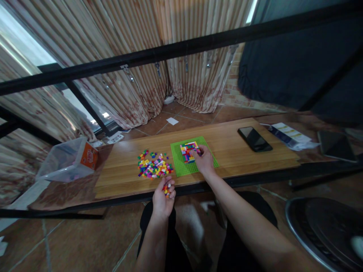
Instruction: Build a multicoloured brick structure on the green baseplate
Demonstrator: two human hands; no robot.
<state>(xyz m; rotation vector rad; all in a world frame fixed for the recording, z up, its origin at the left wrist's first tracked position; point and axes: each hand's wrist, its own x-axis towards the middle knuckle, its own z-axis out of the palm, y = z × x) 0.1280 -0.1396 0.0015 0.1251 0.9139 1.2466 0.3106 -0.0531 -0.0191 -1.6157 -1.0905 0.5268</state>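
Note:
A handful of small coloured building bricks [166,192] lies in the curled fingers of my left hand [163,199], palm up at the table's front edge. My right hand [204,160] reaches over the green baseplate [178,166]. Its bent fingers and thumb touch the right side of a multicoloured brick build [187,153] standing on that plate; anything small between the fingertips is hidden. Just beyond my left hand, a loose pile of mixed bricks [154,168] is spread to the left of the baseplate.
A black phone [254,139] rests on the wooden board [227,132] to the right. Printed papers [292,136] and a dark tablet-like slab [337,144] lie farther right. On the left stands a clear plastic box [64,160]. A black metal bar [176,52] crosses beyond the table.

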